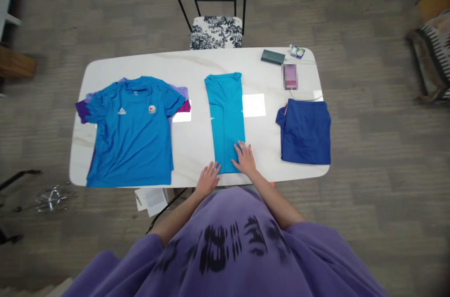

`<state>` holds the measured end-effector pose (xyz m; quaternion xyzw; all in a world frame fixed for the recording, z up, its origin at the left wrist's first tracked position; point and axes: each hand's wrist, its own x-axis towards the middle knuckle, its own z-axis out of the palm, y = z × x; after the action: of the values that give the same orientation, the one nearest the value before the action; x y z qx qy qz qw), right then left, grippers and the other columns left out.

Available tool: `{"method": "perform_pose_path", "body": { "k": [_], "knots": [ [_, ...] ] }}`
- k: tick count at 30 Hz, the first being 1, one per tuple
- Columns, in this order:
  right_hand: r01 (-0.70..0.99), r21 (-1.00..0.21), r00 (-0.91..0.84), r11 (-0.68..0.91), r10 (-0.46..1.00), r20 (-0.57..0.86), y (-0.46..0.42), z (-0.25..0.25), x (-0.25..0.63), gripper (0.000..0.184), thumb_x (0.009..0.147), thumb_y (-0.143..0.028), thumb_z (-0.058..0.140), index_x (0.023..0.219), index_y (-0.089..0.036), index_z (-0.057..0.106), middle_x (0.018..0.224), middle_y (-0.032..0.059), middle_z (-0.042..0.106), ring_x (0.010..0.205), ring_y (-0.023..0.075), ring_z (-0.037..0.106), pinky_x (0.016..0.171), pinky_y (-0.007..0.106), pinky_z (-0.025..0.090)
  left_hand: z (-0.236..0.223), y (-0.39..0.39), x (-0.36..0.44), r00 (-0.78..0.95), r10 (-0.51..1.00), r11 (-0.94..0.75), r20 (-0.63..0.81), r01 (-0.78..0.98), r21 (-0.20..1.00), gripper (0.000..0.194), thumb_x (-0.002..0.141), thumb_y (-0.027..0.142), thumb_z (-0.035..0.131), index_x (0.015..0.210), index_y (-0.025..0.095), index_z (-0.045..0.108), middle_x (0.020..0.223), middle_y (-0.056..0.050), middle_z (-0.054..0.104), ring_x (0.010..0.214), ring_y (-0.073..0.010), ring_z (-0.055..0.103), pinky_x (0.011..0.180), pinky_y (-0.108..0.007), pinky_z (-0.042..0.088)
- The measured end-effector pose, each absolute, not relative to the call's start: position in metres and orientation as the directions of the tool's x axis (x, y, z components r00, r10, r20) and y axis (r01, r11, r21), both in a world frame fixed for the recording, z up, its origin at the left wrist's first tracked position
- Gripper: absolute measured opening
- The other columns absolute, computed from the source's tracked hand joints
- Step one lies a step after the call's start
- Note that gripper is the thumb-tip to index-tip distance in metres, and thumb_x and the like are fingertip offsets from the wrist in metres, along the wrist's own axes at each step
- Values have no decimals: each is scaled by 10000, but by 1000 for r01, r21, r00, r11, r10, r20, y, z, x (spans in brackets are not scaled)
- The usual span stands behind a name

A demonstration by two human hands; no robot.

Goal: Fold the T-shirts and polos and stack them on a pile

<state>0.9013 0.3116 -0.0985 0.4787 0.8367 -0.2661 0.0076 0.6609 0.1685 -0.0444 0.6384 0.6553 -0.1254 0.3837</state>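
Note:
A bright blue T-shirt, folded into a long narrow strip, lies in the middle of the white table. My left hand rests at its lower left corner, fingers spread and fingertips at the fabric's edge. Flat on the lower right part of the strip lies my right hand, its fingers apart. Neither hand grips anything. To the left, a blue T-shirt with small chest logos is spread out on top of purple garments that peek out at its sleeves. A folded dark blue garment lies at the right end.
At the table's back right are a dark green case, a small packet, a blurred pinkish phone-like object and a pale cable. A patterned chair stands behind the table. Papers show below the front edge.

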Motion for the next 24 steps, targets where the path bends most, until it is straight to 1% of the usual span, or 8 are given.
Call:
{"method": "perform_pose_path", "body": {
  "k": [3,6,9,11,15,18,21,24],
  "knots": [
    [772,-430,-615,468,720,-321,285,-75,946,691,995,-379,794,1683,-400,731,1848,23,671,1644,287,597,1399,474,461,-36,144,668,80,751,189,-656,925,328,850,1072,406,536,1833,767,417,1910,-25,555,1853,-338,405,1488,-743,402],
    [772,-408,-629,487,676,-383,265,-60,971,617,937,-254,773,1524,-437,819,1679,17,796,1426,308,711,1231,458,557,-30,141,665,84,777,185,-624,917,354,774,1073,388,518,1771,724,535,1842,-49,630,1769,-352,556,1454,-714,441],
    [777,-390,-628,494,644,-436,261,-51,972,599,946,-185,712,1486,-416,832,1647,16,800,1333,304,730,1155,436,574,-30,150,658,95,803,169,-588,910,378,733,1009,383,618,1657,724,643,1711,-69,726,1676,-402,647,1373,-749,494],
    [784,-380,-620,491,626,-473,265,-46,964,583,964,-165,681,1472,-410,831,1612,20,806,1284,310,730,1135,431,577,-31,158,653,106,815,155,-570,907,390,674,961,377,696,1560,683,724,1605,-77,778,1593,-423,695,1320,-722,528],
    [801,-370,-597,471,581,-553,276,-35,942,423,988,-187,709,1328,-406,834,1403,38,847,1163,316,724,1027,391,575,-32,167,647,127,832,139,-540,895,424,387,981,289,730,1323,435,838,1403,-109,826,1429,-404,717,1282,-578,492],
    [819,-367,-571,441,564,-597,273,-19,931,311,1004,-199,714,1242,-380,800,1291,40,827,1136,304,732,946,354,561,-26,164,645,157,838,132,-523,871,472,189,1012,225,690,1101,314,831,1265,-135,817,1288,-392,736,1203,-528,482],
    [833,-383,-553,400,570,-608,249,3,928,257,990,-206,706,1180,-368,770,1277,40,808,1146,317,772,907,369,576,-12,148,641,213,837,120,-504,827,549,97,976,222,726,989,290,794,1175,-125,806,1198,-382,759,1116,-499,512],
    [835,-425,-547,349,598,-585,211,30,935,210,972,-253,677,1102,-402,749,1255,31,822,1157,351,823,899,418,618,8,120,634,273,835,115,-477,762,637,75,955,236,753,983,301,779,1176,-105,836,1181,-372,800,1090,-494,561]
  ]
}}
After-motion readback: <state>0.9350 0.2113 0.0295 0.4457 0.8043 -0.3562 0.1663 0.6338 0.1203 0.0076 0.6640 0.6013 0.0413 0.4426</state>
